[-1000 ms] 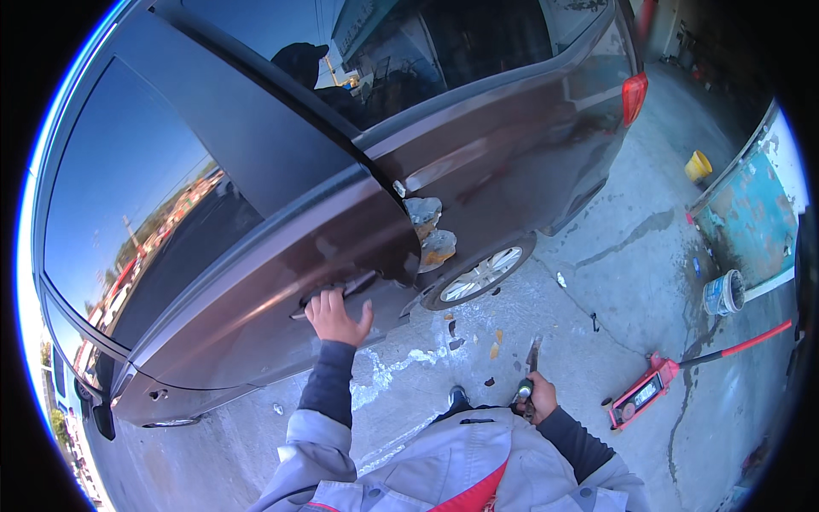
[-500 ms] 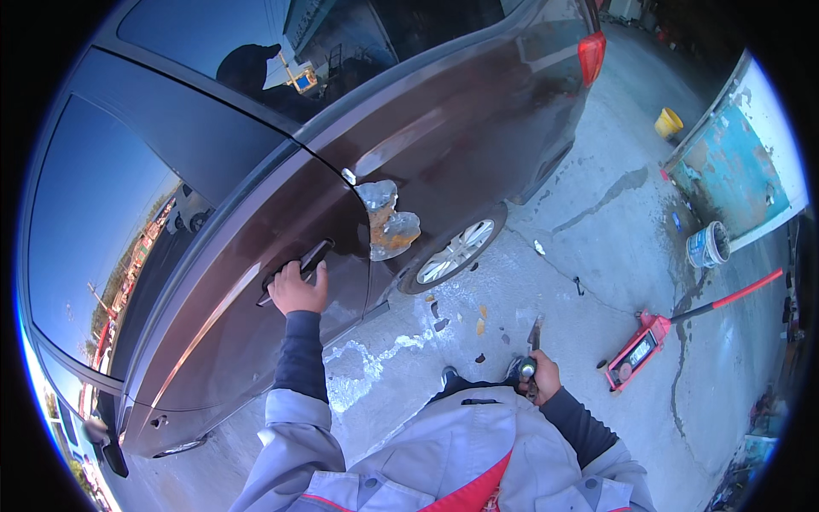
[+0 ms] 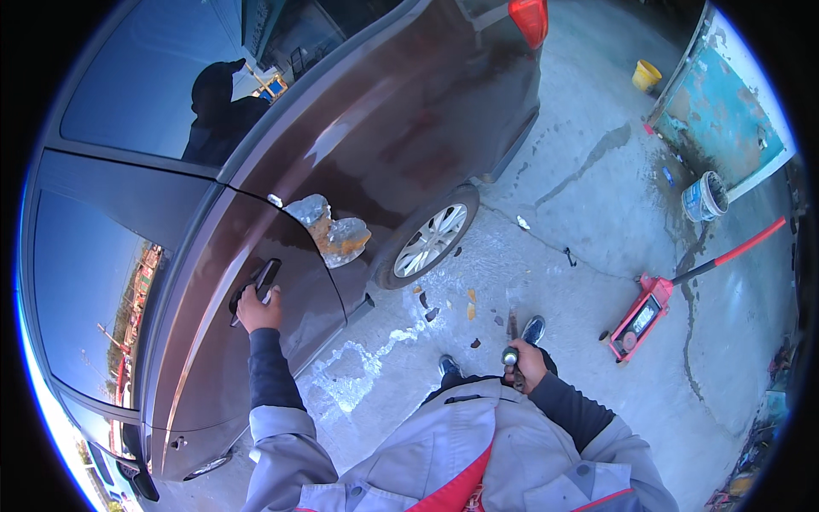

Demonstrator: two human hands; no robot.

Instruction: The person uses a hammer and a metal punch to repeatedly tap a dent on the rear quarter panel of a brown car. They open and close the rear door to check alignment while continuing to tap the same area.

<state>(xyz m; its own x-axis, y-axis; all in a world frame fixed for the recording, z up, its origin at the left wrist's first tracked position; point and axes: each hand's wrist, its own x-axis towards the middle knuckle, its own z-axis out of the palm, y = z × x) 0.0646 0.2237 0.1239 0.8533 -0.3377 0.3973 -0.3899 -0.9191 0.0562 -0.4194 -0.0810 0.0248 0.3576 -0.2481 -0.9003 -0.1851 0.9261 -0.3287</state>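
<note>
Maroon car point(image 3: 256, 218) on cracked concrete point(image 3: 589, 299)

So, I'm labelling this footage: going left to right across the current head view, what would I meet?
Left hand, damaged body patch, rear wheel, right hand, yellow bucket, blue-and-white bucket.

Car door point(image 3: 223, 354) — flush, formerly ajar

Right fingers point(image 3: 524, 369) partly hide tool point(image 3: 513, 323); car point(image 3: 409, 136) cut off at top; contents of pale bucket point(image 3: 698, 203) unclear.
</note>
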